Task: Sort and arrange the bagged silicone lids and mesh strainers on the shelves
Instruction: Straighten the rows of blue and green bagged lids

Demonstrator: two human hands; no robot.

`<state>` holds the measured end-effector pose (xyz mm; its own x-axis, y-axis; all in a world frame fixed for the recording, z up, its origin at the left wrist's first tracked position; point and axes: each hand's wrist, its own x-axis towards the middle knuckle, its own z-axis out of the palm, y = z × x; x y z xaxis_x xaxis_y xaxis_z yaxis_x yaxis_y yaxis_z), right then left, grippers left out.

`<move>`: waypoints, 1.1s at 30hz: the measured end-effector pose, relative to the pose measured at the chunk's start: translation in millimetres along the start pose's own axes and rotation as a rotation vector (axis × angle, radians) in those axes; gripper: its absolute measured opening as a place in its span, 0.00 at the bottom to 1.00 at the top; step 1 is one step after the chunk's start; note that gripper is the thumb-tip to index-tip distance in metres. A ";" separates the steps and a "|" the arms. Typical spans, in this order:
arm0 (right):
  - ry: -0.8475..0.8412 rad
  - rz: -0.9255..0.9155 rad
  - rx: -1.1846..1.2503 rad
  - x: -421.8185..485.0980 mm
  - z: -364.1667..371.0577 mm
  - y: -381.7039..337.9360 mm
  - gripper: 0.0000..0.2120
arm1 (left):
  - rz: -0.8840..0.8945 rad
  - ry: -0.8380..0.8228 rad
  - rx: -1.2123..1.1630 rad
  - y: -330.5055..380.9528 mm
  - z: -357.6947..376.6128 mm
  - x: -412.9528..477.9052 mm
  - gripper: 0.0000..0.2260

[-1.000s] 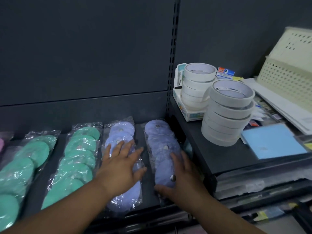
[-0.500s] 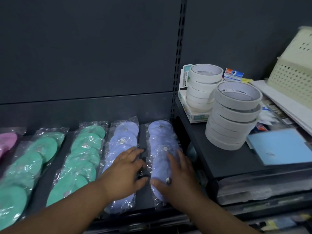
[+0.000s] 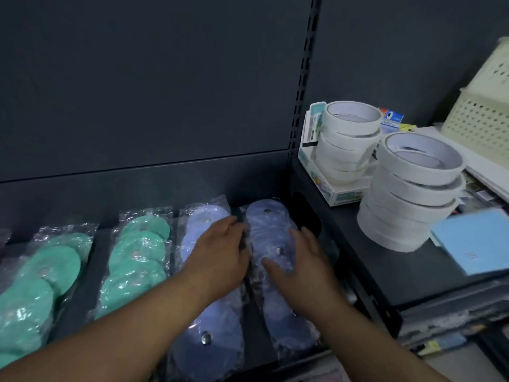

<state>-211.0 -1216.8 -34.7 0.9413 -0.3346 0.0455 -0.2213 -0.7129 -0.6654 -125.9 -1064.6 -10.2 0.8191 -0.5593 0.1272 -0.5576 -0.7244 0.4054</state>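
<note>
Rows of bagged silicone lids lie on the dark lower shelf (image 3: pixel 256 343). Two rows are green (image 3: pixel 41 274) (image 3: pixel 137 257), two are lilac-blue. My left hand (image 3: pixel 220 257) lies flat on the left lilac row (image 3: pixel 203 219), fingers reaching its right edge. My right hand (image 3: pixel 300 263) rests with straight fingers on the right lilac row (image 3: pixel 265 216), thumb pointing left across the bag. The two hands sit close together over the gap between these rows. No mesh strainers are visible.
A raised black shelf (image 3: pixel 385 271) stands right of the lilac rows. It carries two stacks of white tape rolls (image 3: pixel 347 142) (image 3: pixel 410 188), a blue pad (image 3: pixel 473 238) and a cream perforated basket (image 3: pixel 484 117). A slotted upright (image 3: pixel 304 78) divides the dark back panels.
Both hands have slid further back along the lilac rows and drawn closer together. The right lilac row now lies straighter. The camera has moved nearer and turned slightly left.
</note>
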 end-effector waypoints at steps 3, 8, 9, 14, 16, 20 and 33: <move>-0.023 0.042 -0.052 32.1 3.9 -15.2 0.40 | -0.102 -0.110 0.174 -23.0 -2.0 14.0 0.37; -0.244 0.138 -0.195 85.4 8.2 -21.1 0.53 | -0.166 -0.254 0.225 -49.7 7.7 20.3 0.41; -0.287 0.149 -0.221 90.7 10.2 -20.8 0.55 | -0.171 -0.273 0.211 -52.8 9.2 20.1 0.40; -0.385 0.102 -0.301 92.4 21.8 -27.7 0.53 | -0.172 -0.269 0.179 -62.1 10.5 17.6 0.37; -0.363 0.079 -0.301 90.2 22.3 -30.7 0.53 | -0.169 -0.278 0.171 -64.2 8.9 17.6 0.37; -0.231 0.093 -0.228 81.7 17.9 -28.8 0.53 | -0.144 -0.241 0.134 -62.4 1.5 21.5 0.34; -0.231 0.179 -0.342 4.5 20.5 -12.4 0.53 | 0.029 -0.216 0.010 -35.0 15.2 70.7 0.21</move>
<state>-198.7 -1196.8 -41.5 0.9044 -0.3523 -0.2409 -0.4205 -0.8320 -0.3618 -50.6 -1084.9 -29.2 0.7555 -0.6525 -0.0592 -0.5823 -0.7101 0.3957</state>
